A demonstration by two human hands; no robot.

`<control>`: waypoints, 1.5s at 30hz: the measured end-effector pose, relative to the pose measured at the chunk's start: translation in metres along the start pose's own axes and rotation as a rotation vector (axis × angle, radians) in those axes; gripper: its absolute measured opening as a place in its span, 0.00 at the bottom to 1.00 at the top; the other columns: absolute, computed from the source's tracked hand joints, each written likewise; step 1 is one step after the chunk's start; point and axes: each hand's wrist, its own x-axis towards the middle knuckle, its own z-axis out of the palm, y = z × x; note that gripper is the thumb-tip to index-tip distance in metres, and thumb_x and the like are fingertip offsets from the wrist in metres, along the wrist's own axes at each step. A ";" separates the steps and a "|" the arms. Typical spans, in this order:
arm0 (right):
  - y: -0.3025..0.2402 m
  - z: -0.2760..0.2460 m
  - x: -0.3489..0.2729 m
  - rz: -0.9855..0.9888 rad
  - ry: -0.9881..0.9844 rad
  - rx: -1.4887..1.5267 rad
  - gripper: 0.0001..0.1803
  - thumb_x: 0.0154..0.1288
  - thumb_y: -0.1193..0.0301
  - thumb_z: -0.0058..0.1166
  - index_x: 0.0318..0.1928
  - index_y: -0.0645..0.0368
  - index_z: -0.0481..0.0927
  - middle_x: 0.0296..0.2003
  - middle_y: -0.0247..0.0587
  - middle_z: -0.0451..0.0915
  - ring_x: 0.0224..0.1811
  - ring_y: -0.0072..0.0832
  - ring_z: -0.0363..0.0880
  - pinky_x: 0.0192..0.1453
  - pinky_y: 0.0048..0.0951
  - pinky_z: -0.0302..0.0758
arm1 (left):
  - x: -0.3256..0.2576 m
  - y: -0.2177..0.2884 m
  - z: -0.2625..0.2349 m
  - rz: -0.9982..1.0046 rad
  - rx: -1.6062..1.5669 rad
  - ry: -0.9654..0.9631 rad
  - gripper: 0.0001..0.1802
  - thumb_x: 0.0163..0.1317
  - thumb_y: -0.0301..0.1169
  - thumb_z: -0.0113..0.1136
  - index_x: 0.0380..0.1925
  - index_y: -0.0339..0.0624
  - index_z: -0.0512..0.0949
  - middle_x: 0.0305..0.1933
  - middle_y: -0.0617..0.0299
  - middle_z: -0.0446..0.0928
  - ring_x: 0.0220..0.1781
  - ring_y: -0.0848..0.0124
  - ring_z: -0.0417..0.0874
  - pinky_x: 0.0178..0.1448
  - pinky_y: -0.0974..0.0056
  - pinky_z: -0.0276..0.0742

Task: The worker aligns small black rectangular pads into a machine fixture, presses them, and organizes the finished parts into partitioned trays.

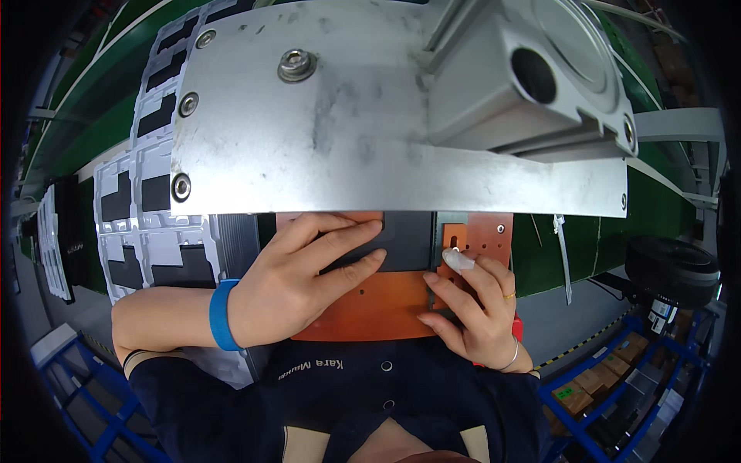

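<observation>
My left hand (297, 266), a blue band at its wrist, reaches in below the overhanging metal plate. Its stretched fingers rest at the left side of a flat dark panel (407, 241), which lies on an orange fixture plate (363, 309). Part of the panel is hidden under the overhang and my fingers. My right hand (478, 297) is at the panel's right side with fingers apart, wearing a white fingertip cover and a ring. Its covered fingertip touches or hovers by a small orange slotted block (454, 234); I cannot tell which. Neither hand holds anything visible.
A silver metal plate (255, 123) with bolts and an aluminium block (502, 100) overhangs the fixture. White trays (120, 224) with dark flat pieces stand left. A black round object (670, 262) and a blue rack (594, 417) holding cartons are at right.
</observation>
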 end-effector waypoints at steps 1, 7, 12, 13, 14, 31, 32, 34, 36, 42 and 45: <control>-0.001 0.000 -0.001 -0.001 -0.003 0.002 0.26 0.49 0.59 0.71 0.50 0.50 0.84 0.59 0.40 0.75 0.54 0.38 0.72 0.57 0.37 0.71 | 0.000 0.001 0.000 0.002 0.009 -0.001 0.20 0.48 0.25 0.64 0.45 0.38 0.85 0.57 0.52 0.78 0.55 0.59 0.76 0.58 0.58 0.74; 0.001 -0.005 -0.006 -0.013 0.036 0.051 0.24 0.48 0.59 0.71 0.47 0.52 0.86 0.52 0.38 0.79 0.52 0.36 0.74 0.55 0.35 0.73 | -0.003 0.003 0.003 -0.028 -0.021 -0.003 0.19 0.49 0.26 0.65 0.45 0.39 0.85 0.58 0.53 0.77 0.57 0.61 0.76 0.57 0.60 0.74; 0.007 -0.009 -0.015 -0.068 0.157 0.051 0.15 0.50 0.65 0.71 0.39 0.56 0.86 0.43 0.37 0.83 0.46 0.34 0.77 0.49 0.32 0.78 | 0.000 0.001 0.001 -0.015 -0.010 -0.002 0.20 0.49 0.26 0.65 0.45 0.39 0.85 0.58 0.53 0.77 0.57 0.60 0.76 0.57 0.60 0.74; 0.007 -0.009 -0.016 -0.063 0.154 0.051 0.15 0.50 0.65 0.71 0.39 0.56 0.86 0.43 0.37 0.83 0.46 0.34 0.77 0.49 0.32 0.78 | 0.002 0.001 0.001 -0.008 -0.007 0.006 0.20 0.48 0.25 0.64 0.45 0.39 0.85 0.58 0.52 0.77 0.57 0.60 0.76 0.57 0.60 0.74; 0.007 -0.008 -0.017 -0.067 0.177 0.052 0.14 0.50 0.66 0.70 0.38 0.56 0.86 0.42 0.37 0.83 0.44 0.34 0.77 0.48 0.32 0.78 | 0.002 0.002 0.000 -0.009 -0.011 0.004 0.20 0.48 0.25 0.64 0.45 0.39 0.85 0.58 0.52 0.77 0.57 0.60 0.76 0.57 0.60 0.74; 0.005 -0.006 -0.015 -0.085 0.203 0.027 0.11 0.49 0.69 0.70 0.34 0.58 0.86 0.37 0.37 0.83 0.40 0.34 0.78 0.43 0.29 0.79 | 0.004 0.002 -0.003 0.045 0.011 -0.025 0.23 0.44 0.26 0.60 0.45 0.34 0.83 0.58 0.48 0.76 0.55 0.57 0.75 0.58 0.58 0.74; 0.005 -0.006 -0.015 -0.086 0.200 0.023 0.11 0.49 0.69 0.70 0.34 0.58 0.86 0.37 0.38 0.83 0.40 0.34 0.78 0.43 0.29 0.79 | 0.004 0.002 -0.003 0.043 0.009 -0.026 0.23 0.44 0.26 0.60 0.45 0.34 0.83 0.58 0.48 0.76 0.55 0.57 0.75 0.58 0.58 0.74; 0.005 -0.007 -0.015 -0.085 0.192 0.020 0.11 0.49 0.69 0.70 0.34 0.58 0.86 0.37 0.38 0.83 0.40 0.34 0.78 0.43 0.29 0.79 | 0.004 0.002 -0.003 0.035 -0.003 -0.028 0.23 0.45 0.26 0.60 0.45 0.34 0.83 0.58 0.48 0.76 0.55 0.56 0.75 0.59 0.56 0.74; 0.005 -0.008 -0.014 -0.091 0.191 0.009 0.11 0.50 0.69 0.69 0.34 0.58 0.86 0.37 0.38 0.83 0.40 0.34 0.78 0.43 0.29 0.79 | 0.005 0.002 -0.002 0.028 -0.017 -0.019 0.23 0.45 0.26 0.60 0.45 0.34 0.83 0.57 0.48 0.76 0.55 0.56 0.75 0.59 0.55 0.74; 0.004 -0.008 -0.009 -0.077 0.206 0.017 0.10 0.50 0.69 0.69 0.34 0.58 0.85 0.37 0.38 0.83 0.40 0.33 0.78 0.43 0.29 0.79 | 0.005 -0.002 -0.004 0.042 -0.024 -0.016 0.23 0.43 0.27 0.61 0.45 0.34 0.83 0.56 0.48 0.76 0.53 0.56 0.75 0.59 0.54 0.73; 0.005 -0.007 -0.009 -0.072 0.208 0.012 0.10 0.51 0.69 0.69 0.33 0.58 0.85 0.37 0.38 0.83 0.39 0.34 0.79 0.43 0.29 0.80 | 0.005 -0.002 -0.005 0.040 -0.012 -0.019 0.23 0.43 0.26 0.61 0.44 0.34 0.83 0.56 0.48 0.76 0.53 0.56 0.75 0.59 0.54 0.74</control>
